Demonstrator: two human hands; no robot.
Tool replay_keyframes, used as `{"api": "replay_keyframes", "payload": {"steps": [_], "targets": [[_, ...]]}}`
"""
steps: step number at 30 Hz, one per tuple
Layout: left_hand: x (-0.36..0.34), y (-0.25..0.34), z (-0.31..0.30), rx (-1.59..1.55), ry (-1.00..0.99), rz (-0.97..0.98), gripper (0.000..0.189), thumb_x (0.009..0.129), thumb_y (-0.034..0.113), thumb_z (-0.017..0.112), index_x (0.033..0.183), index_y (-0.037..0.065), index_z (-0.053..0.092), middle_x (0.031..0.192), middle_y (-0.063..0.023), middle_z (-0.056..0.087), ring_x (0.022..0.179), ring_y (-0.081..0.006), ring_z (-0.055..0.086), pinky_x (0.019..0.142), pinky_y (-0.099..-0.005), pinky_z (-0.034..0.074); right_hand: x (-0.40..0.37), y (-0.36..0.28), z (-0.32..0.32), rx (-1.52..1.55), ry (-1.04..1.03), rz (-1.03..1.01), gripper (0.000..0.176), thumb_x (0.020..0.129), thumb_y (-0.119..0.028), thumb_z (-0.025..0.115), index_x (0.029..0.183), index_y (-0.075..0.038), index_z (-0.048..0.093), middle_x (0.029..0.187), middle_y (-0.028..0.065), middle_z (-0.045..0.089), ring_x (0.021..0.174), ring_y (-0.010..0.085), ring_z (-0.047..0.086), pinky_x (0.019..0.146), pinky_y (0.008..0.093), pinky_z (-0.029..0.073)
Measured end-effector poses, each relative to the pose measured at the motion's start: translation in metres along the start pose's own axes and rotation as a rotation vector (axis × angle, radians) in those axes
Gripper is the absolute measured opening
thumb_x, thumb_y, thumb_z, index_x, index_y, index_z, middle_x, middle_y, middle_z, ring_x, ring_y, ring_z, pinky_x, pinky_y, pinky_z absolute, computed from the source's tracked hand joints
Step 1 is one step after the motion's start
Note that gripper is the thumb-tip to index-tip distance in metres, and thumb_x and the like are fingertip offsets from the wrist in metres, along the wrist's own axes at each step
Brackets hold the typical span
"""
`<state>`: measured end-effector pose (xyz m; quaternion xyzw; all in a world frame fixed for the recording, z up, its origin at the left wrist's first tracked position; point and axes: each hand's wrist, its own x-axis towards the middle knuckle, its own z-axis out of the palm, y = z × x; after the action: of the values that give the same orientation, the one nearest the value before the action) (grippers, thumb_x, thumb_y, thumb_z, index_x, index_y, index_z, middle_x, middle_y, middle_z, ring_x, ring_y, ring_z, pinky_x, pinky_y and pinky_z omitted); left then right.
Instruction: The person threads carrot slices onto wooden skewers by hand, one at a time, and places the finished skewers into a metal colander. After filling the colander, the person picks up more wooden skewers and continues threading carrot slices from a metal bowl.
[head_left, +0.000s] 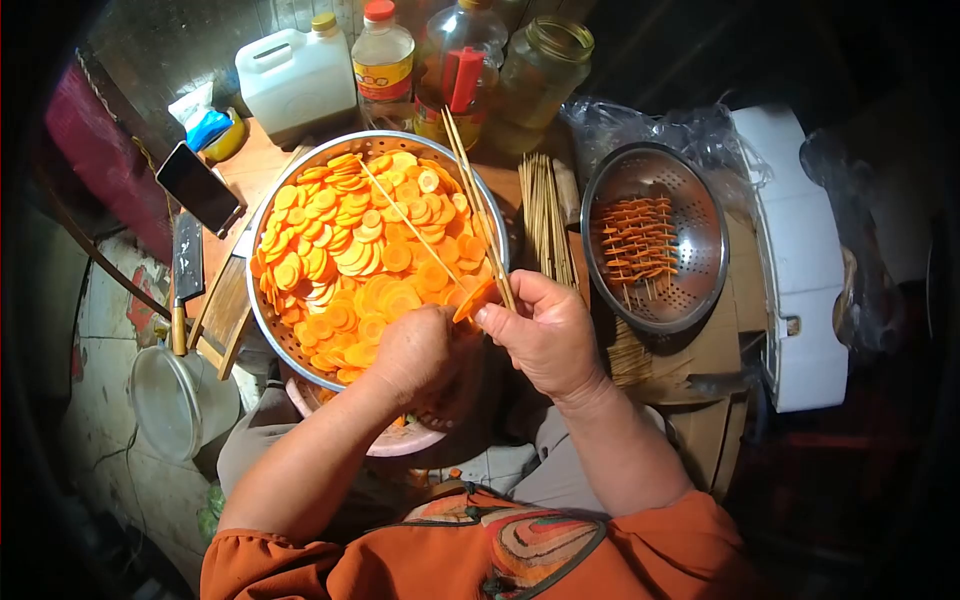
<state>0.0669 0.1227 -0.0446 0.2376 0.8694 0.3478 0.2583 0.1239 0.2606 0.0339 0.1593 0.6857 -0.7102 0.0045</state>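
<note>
Over the front rim of a perforated metal basin (263, 335), my two hands meet. The closed fingers of my left hand (415, 345) are mostly hidden; a tilted carrot slice (474, 301) sits at them. My right hand (548, 335) has its thumb against that slice and grips a few upright bamboo skewers (466, 165). Another thin skewer (408, 219) slants over the basin, its lower end meeting the slice between the hands. Many round carrot slices (330, 235) heap the basin. To the right, a metal colander (706, 255) holds several skewers threaded with carrot (637, 240).
A bundle of skewers (545, 215) lies between basin and colander. Behind stand a white jug (295, 85), a red-capped bottle (383, 65) and a glass jar (545, 80). At left are a phone (200, 188), a cleaver (187, 260) and a bucket (168, 400). A white foam box (800, 270) stands right.
</note>
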Motion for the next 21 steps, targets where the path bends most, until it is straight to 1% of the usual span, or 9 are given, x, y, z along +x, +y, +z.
{"api": "replay_keyframes", "payload": {"steps": [4, 6, 7, 9, 11, 12, 13, 14, 21], "targets": [[0.002, 0.008, -0.014, 0.103, 0.057, -0.003, 0.027, 0.080, 0.028, 0.060, 0.084, 0.002, 0.065, 0.071, -0.0189, 0.062, 0.070, -0.0353, 0.063, 0.068, -0.0414, 0.050, -0.002, 0.001, -0.007, -0.046, 0.014, 0.006, 0.013, 0.080, -0.006, 0.064, 0.090, 0.001, 0.064, 0.078, -0.0002, 0.063, 0.068, 0.0035, 0.054, 0.062, 0.0194, 0.045], [0.010, -0.010, -0.023, -0.234, 0.215, -0.008, 0.024, 0.081, 0.024, 0.059, 0.083, 0.000, 0.064, 0.069, -0.0169, 0.063, 0.061, -0.0295, 0.063, 0.059, -0.0386, 0.050, -0.004, -0.003, -0.009, -0.079, -0.026, 0.042, 0.014, 0.079, -0.008, 0.064, 0.090, 0.001, 0.064, 0.074, -0.0013, 0.062, 0.066, 0.0027, 0.052, 0.059, 0.0197, 0.043], [0.011, 0.001, -0.041, -0.597, 0.186, -0.275, 0.017, 0.084, 0.016, 0.056, 0.082, 0.000, 0.062, 0.072, -0.0122, 0.063, 0.054, -0.0210, 0.062, 0.051, -0.0324, 0.051, -0.005, -0.003, -0.010, -0.074, -0.032, 0.036, 0.014, 0.079, -0.008, 0.064, 0.090, 0.001, 0.064, 0.074, -0.0013, 0.062, 0.066, 0.0027, 0.052, 0.059, 0.0197, 0.043], [0.013, -0.014, -0.067, -1.110, 0.324, -0.212, 0.010, 0.086, 0.014, 0.054, 0.089, 0.005, 0.058, 0.069, -0.0042, 0.058, 0.052, -0.0132, 0.058, 0.048, -0.0255, 0.050, -0.008, -0.002, -0.009, -0.168, -0.090, 0.078, 0.015, 0.078, -0.010, 0.064, 0.089, 0.000, 0.065, 0.069, -0.0027, 0.059, 0.063, 0.0022, 0.049, 0.057, 0.0198, 0.041], [0.009, -0.021, -0.091, -1.323, 0.453, -0.191, 0.010, 0.085, 0.013, 0.054, 0.093, 0.007, 0.054, 0.073, -0.0038, 0.058, 0.055, -0.0139, 0.060, 0.050, -0.0255, 0.051, -0.010, -0.001, -0.006, -0.160, -0.117, 0.071, 0.015, 0.077, -0.010, 0.064, 0.088, 0.000, 0.065, 0.068, -0.0033, 0.057, 0.062, 0.0020, 0.048, 0.056, 0.0198, 0.041], [0.007, -0.028, -0.099, -1.358, 0.495, -0.191, 0.012, 0.086, 0.013, 0.054, 0.096, 0.008, 0.053, 0.074, -0.0043, 0.058, 0.059, -0.0149, 0.061, 0.053, -0.0258, 0.053, -0.011, 0.001, -0.004, -0.159, -0.131, 0.075, 0.015, 0.077, -0.010, 0.064, 0.088, 0.000, 0.065, 0.067, -0.0039, 0.056, 0.062, 0.0018, 0.047, 0.056, 0.0197, 0.040], [0.004, -0.033, -0.107, -1.389, 0.516, -0.177, 0.012, 0.084, 0.009, 0.054, 0.095, 0.006, 0.052, 0.080, -0.0081, 0.061, 0.061, -0.0180, 0.063, 0.056, -0.0285, 0.055, -0.012, 0.003, -0.002, -0.159, -0.142, 0.080, 0.015, 0.077, -0.010, 0.064, 0.088, 0.000, 0.065, 0.066, -0.0046, 0.055, 0.061, 0.0016, 0.046, 0.055, 0.0197, 0.040], [0.001, -0.033, -0.111, -1.406, 0.545, -0.179, 0.014, 0.083, 0.008, 0.055, 0.096, 0.006, 0.052, 0.080, -0.0077, 0.061, 0.061, -0.0175, 0.062, 0.056, -0.0281, 0.055, -0.012, 0.007, 0.001, -0.095, -0.152, 0.074, 0.014, 0.077, -0.009, 0.064, 0.088, -0.001, 0.065, 0.067, -0.0052, 0.054, 0.061, 0.0012, 0.045, 0.055, 0.0193, 0.040], [-0.011, -0.046, -0.128, -1.489, 0.615, -0.250, 0.016, 0.079, 0.007, 0.059, 0.094, 0.007, 0.053, 0.082, -0.0053, 0.060, 0.061, -0.0159, 0.061, 0.056, -0.0263, 0.054, -0.011, 0.011, 0.013, -0.067, -0.192, 0.062, 0.013, 0.077, -0.008, 0.065, 0.087, 0.000, 0.064, 0.069, -0.0054, 0.056, 0.063, 0.0009, 0.047, 0.056, 0.0185, 0.040]]}}
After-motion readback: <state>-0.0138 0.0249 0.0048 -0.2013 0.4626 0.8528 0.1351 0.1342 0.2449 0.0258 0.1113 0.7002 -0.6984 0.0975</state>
